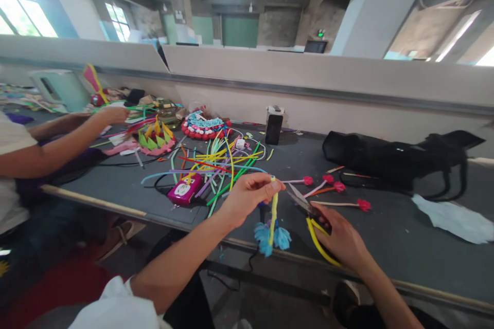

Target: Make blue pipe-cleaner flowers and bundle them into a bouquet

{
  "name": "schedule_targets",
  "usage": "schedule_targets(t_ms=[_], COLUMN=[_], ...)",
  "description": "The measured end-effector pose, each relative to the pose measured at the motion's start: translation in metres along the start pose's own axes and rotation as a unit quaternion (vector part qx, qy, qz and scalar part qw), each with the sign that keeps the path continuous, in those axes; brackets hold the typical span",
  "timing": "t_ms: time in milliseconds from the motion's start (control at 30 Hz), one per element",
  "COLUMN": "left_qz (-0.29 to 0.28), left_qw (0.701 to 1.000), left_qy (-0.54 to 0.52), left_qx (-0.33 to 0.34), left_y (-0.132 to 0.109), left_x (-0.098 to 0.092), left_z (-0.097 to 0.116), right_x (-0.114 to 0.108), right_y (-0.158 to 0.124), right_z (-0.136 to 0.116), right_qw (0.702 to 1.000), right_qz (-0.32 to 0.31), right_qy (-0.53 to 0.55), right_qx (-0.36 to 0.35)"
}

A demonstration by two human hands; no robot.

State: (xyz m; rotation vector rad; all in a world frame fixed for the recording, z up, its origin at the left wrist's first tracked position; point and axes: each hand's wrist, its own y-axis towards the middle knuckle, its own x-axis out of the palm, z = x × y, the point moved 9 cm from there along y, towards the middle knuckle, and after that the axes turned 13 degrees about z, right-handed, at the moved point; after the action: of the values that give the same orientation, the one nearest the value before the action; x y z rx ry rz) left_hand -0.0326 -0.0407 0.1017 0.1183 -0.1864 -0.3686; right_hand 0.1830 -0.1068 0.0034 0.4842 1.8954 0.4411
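My left hand (252, 193) pinches the upper end of a yellow pipe cleaner stem. From it a blue pipe cleaner flower (283, 238) hangs upside down in front of the table edge. In my right hand (341, 236) is a pair of scissors (324, 244) with yellow handles, its blades pointing up and left, close to my left fingertips. Whether the blades touch the stem I cannot tell. Just beyond the scissors, several pink-headed pipe cleaner flowers (338, 186) lie on the dark table (389, 236).
Loose coloured pipe cleaners (216, 164) spread left of centre, near a magenta box (186, 190). A phone (274, 128) stands upright at the back. A black bag (386, 162) and a white sheet (455, 218) lie right. A co-worker's arms (57, 149) reach in from the left.
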Motion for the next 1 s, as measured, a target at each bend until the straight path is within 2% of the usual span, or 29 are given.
schedule_targets(t_ms=[100, 200, 267, 300, 333, 367, 433, 500, 567, 633, 667, 767, 900, 1000], left_qz=[0.047, 0.126, 0.176, 0.192, 0.203, 0.208, 0.207, 0.193, 0.172, 0.167, 0.164, 0.144, 0.049, 0.013], left_qw=[0.997, 0.983, 0.969, 0.964, 0.959, 0.956, 0.953, 0.955, 0.96, 0.967, 0.971, 0.982, 0.993, 0.994], left_qy=[-0.066, -0.126, -0.159, -0.173, -0.186, -0.197, -0.215, -0.224, -0.219, -0.187, -0.161, -0.094, -0.012, 0.008], left_qx=[0.018, 0.044, 0.064, 0.069, 0.07, 0.067, 0.051, 0.024, -0.013, -0.051, -0.065, -0.082, -0.106, -0.11], left_y=[-0.017, -0.038, -0.053, -0.062, -0.07, -0.078, -0.094, -0.11, -0.125, -0.14, -0.147, -0.163, -0.179, -0.185], left_x=[-0.007, -0.022, -0.032, -0.034, -0.035, -0.034, -0.026, -0.013, 0.002, 0.011, 0.014, 0.017, 0.028, 0.034], left_z=[0.01, 0.018, 0.022, 0.023, 0.023, 0.021, 0.015, 0.004, -0.009, -0.025, -0.033, -0.052, -0.072, -0.078], right_x=[-0.005, -0.029, -0.052, -0.06, -0.064, -0.061, -0.049, -0.035, -0.033, -0.036, -0.038, -0.044, -0.038, -0.032], right_y=[0.0, -0.001, -0.009, -0.016, -0.026, -0.038, -0.065, -0.09, -0.104, -0.108, -0.108, -0.107, -0.111, -0.119], right_z=[-0.009, -0.015, -0.021, -0.026, -0.03, -0.038, -0.066, -0.103, -0.128, -0.137, -0.137, -0.128, -0.116, -0.109], right_qw=[0.999, 0.997, 0.993, 0.989, 0.978, 0.964, 0.919, 0.865, 0.803, 0.753, 0.738, 0.717, 0.725, 0.717], right_qz=[-0.002, 0.057, 0.111, 0.121, 0.119, 0.086, 0.003, -0.084, -0.075, -0.021, 0.012, 0.079, 0.077, 0.087], right_qy=[-0.004, -0.039, 0.007, 0.066, 0.131, 0.198, 0.329, 0.432, 0.523, 0.579, 0.591, 0.593, 0.574, 0.578], right_qx=[-0.046, -0.028, 0.025, 0.058, 0.107, 0.154, 0.216, 0.243, 0.277, 0.31, 0.326, 0.356, 0.373, 0.381])
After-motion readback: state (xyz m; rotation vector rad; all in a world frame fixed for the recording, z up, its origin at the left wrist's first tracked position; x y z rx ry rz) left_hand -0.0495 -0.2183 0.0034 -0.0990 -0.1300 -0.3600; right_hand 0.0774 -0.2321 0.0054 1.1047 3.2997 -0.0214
